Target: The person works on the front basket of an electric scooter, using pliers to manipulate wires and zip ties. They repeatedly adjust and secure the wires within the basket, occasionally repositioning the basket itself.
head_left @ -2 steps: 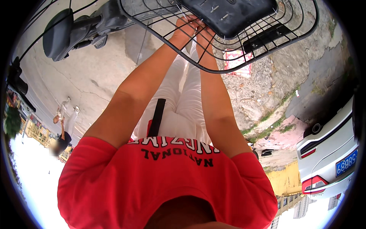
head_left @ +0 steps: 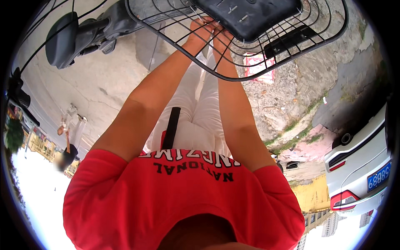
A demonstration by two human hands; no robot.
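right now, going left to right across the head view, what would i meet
Distant person in a dark top, left hand, right hand, flat red-and-white item, white car.

- Location type: outdoor roadside area.
- Ground: cracked, pale grey concrete pavement [head_left: 110,79]; green grass tufts [head_left: 315,139] toward its right edge.
- Vehicle: white car [head_left: 354,160] with rectangular blue number plate [head_left: 378,178], past the grass.
- Background: yellow wall [head_left: 309,196], grey high-rise blocks [head_left: 330,227], bright white sky [head_left: 35,191].
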